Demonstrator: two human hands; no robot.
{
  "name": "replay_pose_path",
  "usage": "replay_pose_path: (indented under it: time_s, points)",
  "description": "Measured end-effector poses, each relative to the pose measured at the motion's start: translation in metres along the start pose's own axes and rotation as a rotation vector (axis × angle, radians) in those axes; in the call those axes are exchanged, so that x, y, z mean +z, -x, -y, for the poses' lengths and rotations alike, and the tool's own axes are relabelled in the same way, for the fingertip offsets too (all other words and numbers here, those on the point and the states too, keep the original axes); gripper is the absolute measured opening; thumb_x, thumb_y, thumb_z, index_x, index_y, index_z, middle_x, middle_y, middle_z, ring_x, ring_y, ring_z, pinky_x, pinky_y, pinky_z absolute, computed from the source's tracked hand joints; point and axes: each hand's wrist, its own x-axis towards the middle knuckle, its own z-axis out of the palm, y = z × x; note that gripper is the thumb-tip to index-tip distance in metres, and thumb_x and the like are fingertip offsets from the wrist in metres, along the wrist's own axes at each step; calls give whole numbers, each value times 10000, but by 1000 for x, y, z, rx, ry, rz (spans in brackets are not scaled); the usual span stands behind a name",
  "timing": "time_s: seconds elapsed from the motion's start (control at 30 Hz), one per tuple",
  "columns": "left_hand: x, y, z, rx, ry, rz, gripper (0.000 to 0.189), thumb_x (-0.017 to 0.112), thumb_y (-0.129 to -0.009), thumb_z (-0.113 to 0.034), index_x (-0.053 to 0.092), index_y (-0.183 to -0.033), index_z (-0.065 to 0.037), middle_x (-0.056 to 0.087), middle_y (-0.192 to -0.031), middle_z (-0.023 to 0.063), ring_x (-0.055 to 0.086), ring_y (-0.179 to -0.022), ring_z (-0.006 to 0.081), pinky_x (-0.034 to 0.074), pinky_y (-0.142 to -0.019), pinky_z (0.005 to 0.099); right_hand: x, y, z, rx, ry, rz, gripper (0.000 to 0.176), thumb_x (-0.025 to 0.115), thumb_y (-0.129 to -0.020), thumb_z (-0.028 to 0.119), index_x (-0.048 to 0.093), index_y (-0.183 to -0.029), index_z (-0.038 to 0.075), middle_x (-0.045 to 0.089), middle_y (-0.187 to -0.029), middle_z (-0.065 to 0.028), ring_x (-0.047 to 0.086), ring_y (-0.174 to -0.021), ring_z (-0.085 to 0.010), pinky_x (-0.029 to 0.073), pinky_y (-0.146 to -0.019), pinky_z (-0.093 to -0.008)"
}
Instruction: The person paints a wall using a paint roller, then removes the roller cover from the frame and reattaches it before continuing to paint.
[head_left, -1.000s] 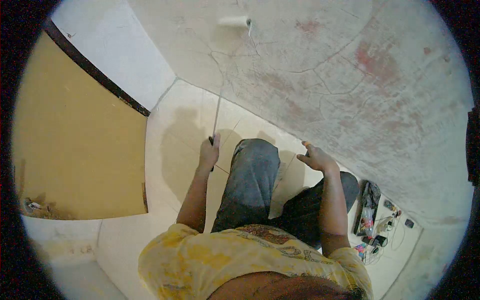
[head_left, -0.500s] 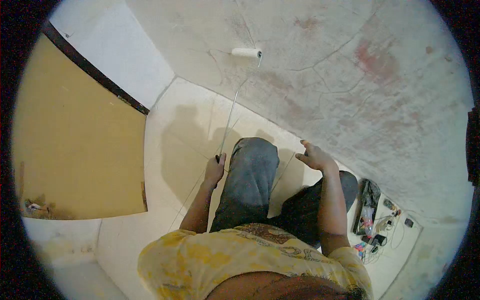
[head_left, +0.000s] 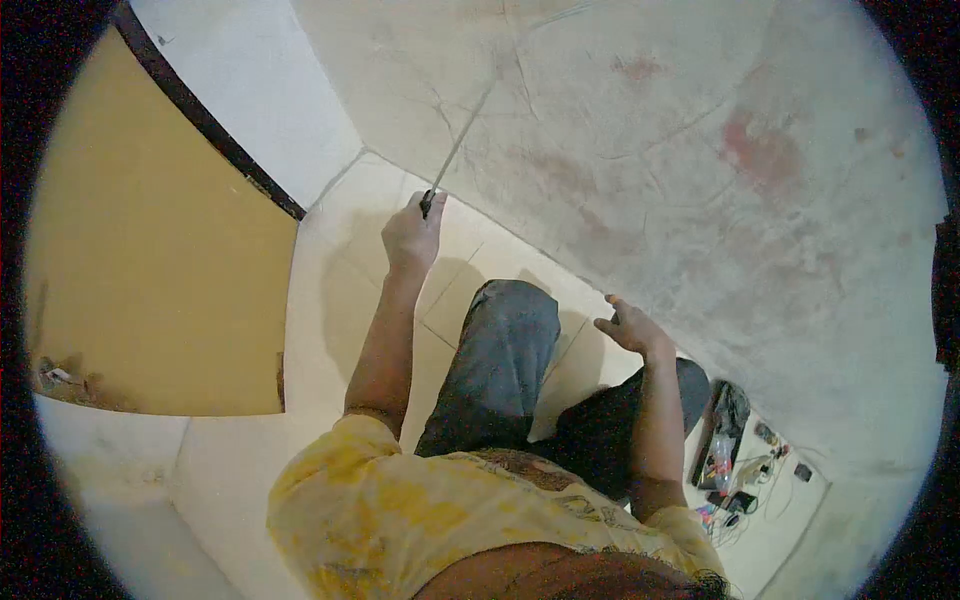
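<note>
My left hand (head_left: pixel 412 235) is closed around the black grip of a paint roller (head_left: pixel 460 137). Its thin metal rod slants up and away over the wall (head_left: pixel 660 220); the roller's far end is too blurred to make out. Cracks and reddish patches mark this pale wall. My right hand (head_left: pixel 636 330) hovers above my bent knee near the foot of the wall, thumb and fingers apart, holding nothing.
A tan door panel (head_left: pixel 170 250) with a dark edge stands at the left. On the tiled floor (head_left: pixel 365 270), by the wall at lower right, lie a black tray (head_left: pixel 712 450), a clear plastic bottle (head_left: pixel 722 455) and tangled cables (head_left: pixel 735 525).
My left hand has moved forward and up toward the wall, carrying the paint roller farther up it. My right hand stays nearly in place.
</note>
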Motion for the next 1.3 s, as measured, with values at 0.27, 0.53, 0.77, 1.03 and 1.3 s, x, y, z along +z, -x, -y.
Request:
replay_pose_path:
  time_s: [0.27, 0.53, 0.77, 1.03, 1.3]
  points:
    - [5, 25, -29, 153, 197, 9, 420, 532, -955, -384, 615, -1024, 22, 557, -1215, 215, 587, -1043, 371, 473, -868, 429, 1, 2, 1, -20, -49, -12, 685, 629, -877, 414, 409, -1375, -1, 645, -1109, -242, 623, -1055, -357, 483, -915, -433]
    - [8, 15, -38, 190, 204, 38, 494, 526, -954, -395, 583, -1146, 57, 569, -1226, 232, 596, -1051, 369, 473, -888, 430, 4, -2, -3, -57, 3, -35, 645, 610, -898, 418, 423, -1345, -8, 663, -1040, -225, 641, -981, -340, 496, -843, -413]
    - [20, 30, -23, 96, 256, 55, 496, 541, -945, -387, 581, -1178, 48, 610, -1159, 233, 617, -1006, 373, 480, -874, 429, 3, -4, -1, -28, -5, -9, 651, 613, -894, 419, 425, -1356, 0, 665, -1049, -215, 639, -989, -333, 492, -854, -408]
    - [32, 50, 7, 27, 229, 58, 380, 555, -945, -352, 631, -971, 19, 550, -1297, 200, 625, -961, 368, 494, -833, 422, 5, -10, 1, -1, -5, 37, 679, 615, -892, 424, 384, -1398, 35, 652, -1107, -221, 620, -1052, -339, 478, -899, -413]
    - [10, 5, -40, 151, 216, 17, 426, 517, -945, -422, 614, -976, -8, 444, -1408, 185, 640, -942, 375, 513, -814, 448, 3, -5, 1, -32, 26, 4, 657, 606, -900, 419, 380, -1405, 62, 652, -1102, -228, 624, -1045, -341, 474, -903, -418]
